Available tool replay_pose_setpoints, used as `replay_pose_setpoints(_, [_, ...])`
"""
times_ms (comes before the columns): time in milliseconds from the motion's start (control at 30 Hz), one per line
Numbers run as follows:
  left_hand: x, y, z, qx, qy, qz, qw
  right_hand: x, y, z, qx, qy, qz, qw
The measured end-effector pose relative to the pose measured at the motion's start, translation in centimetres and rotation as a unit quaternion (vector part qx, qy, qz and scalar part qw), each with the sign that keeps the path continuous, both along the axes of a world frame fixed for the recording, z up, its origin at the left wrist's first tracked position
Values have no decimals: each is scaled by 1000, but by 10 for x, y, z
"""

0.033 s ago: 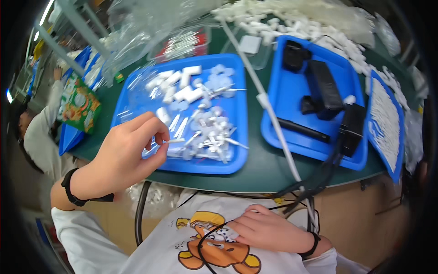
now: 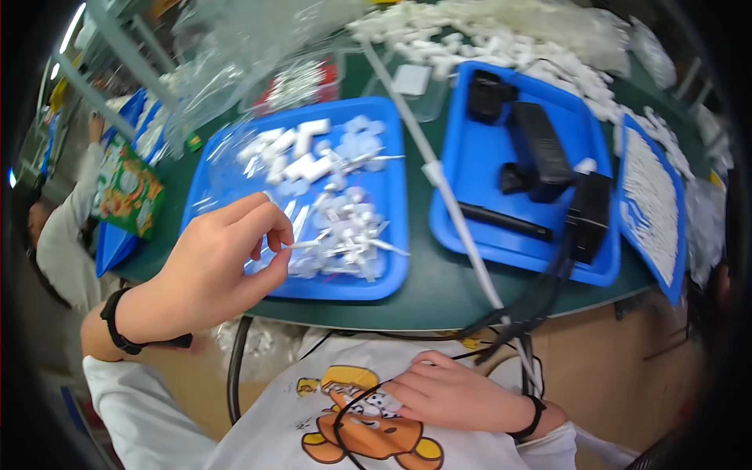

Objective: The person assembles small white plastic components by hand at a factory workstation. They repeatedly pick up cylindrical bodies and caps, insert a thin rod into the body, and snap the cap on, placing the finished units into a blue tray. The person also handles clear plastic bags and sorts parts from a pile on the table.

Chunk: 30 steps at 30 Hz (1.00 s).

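Over the near left part of a blue tray (image 2: pixel 392 274), my left hand (image 2: pixel 227 254) is closed in a pinch. Between its thumb and forefinger is a thin white plastic stick (image 2: pixel 305 244), pointing right. The tray holds a heap of small white stick-like parts (image 2: pixel 352 235), thick white tube pieces (image 2: pixel 309 167) and translucent round pieces (image 2: pixel 362 137). My right hand (image 2: pixel 454 395) lies flat on the front of my white shirt, fingers stretched out, with nothing visible in it. A black cord (image 2: pixel 338 427) runs down the shirt beside its fingertips.
A second blue tray (image 2: pixel 446 227) holds black devices (image 2: pixel 540 149) and a black rod (image 2: pixel 505 221). A white pole (image 2: pixel 450 200) slants between the trays. White pieces (image 2: pixel 509 39) pile up at the back. A green snack bag (image 2: pixel 129 188) and another person's sleeve (image 2: pixel 70 227) are at left.
The trays and table have shifted slightly left in the picture. My left hand keeps its pinch on the white stick, and my right hand stays on the shirt.
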<state>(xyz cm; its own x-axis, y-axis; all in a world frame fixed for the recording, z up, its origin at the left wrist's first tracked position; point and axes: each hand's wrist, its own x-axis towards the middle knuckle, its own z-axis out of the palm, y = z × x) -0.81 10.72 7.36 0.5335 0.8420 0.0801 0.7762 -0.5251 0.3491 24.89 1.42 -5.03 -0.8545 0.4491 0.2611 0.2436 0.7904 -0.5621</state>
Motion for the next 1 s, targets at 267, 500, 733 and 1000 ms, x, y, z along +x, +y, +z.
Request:
replay_pose_setpoints(267, [171,68,20,-26,-98,-258,961,9,-16,13,56,136,-47,988])
replay_pose_setpoints(500, [345,100,38,-152,-108,-249,950,13,-28,18,41,192,-21,980])
replay_pose_setpoints(733, [295,89,47,-149,-170,-251,941,19,-27,26,55,118,-2,991])
replay_pose_setpoints(1000, [18,-15,24,-174,-249,-415,858,-5,-19,24,-8,60,-43,997])
